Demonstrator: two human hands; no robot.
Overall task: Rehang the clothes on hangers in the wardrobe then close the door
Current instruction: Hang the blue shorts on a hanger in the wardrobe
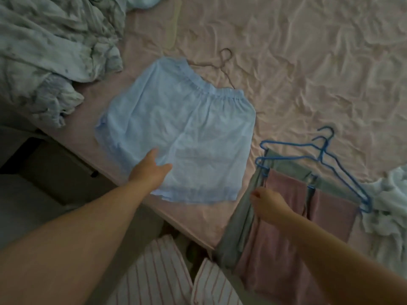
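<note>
Light blue shorts (176,128) lie spread flat on the pink bed sheet (308,62). My left hand (152,168) rests flat on their lower left part, fingers straight. A thin metal hanger (222,62) lies partly under the waistband. To the right, two blue hangers (326,155) carry a grey-green garment (242,216) and a pink garment (286,227) that drape over the bed's edge. My right hand (267,205) pinches the grey-green garment near its top left edge.
A crumpled pale quilt (50,51) fills the upper left of the bed. A pale hanger (174,27) lies near the top. White crumpled cloth (389,205) sits at the right edge. My striped trouser legs (165,271) stand at the bed's edge.
</note>
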